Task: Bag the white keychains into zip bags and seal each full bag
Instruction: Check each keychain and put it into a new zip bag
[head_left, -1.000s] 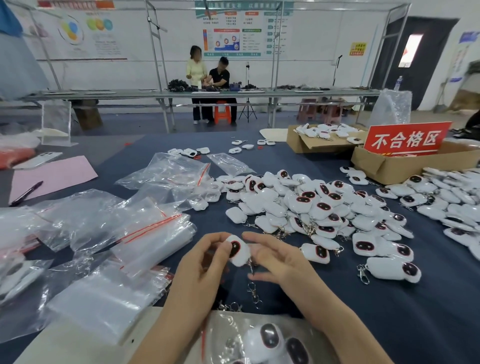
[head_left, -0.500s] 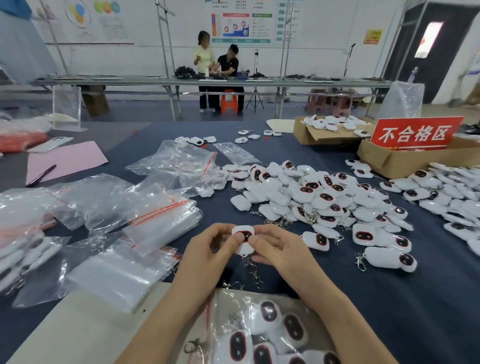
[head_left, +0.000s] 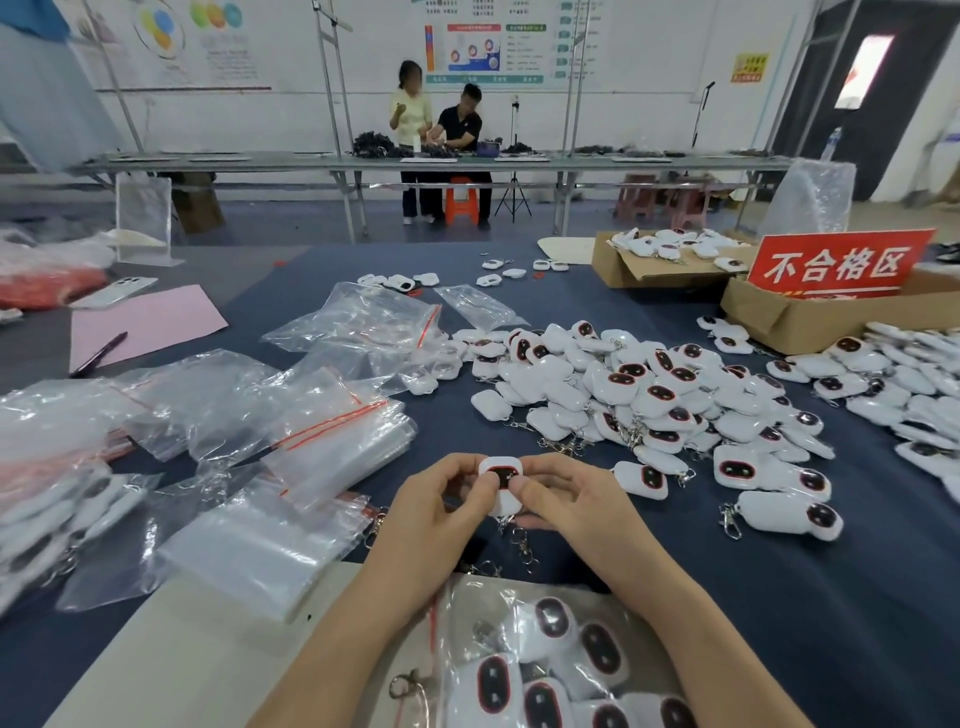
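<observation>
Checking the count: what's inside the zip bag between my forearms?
The zip bag holds white keychains, at least five dark faces showing. Any underneath or past the frame edge are hidden.

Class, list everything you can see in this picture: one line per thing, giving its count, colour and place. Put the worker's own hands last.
held keychain: one, white with dark face, between both hands.
loose keychains: many, white, heaped mid-table and along the right edge.
part-filled zip bag: one, clear with red strip, nearest edge, under the forearms.
empty zip bags: many, clear with red strips, left of the hands.
cardboard boxes: two, brown, far right.
sign: one, red with white characters, in the nearer box.
paper sheet: one, pink, far left.
pen: one, dark, across the sheet's near edge.
people: two, at the far bench.
table: one, dark blue cover.
left hand: one, pinching the keychain.
right hand: one, pinching it too.
</observation>
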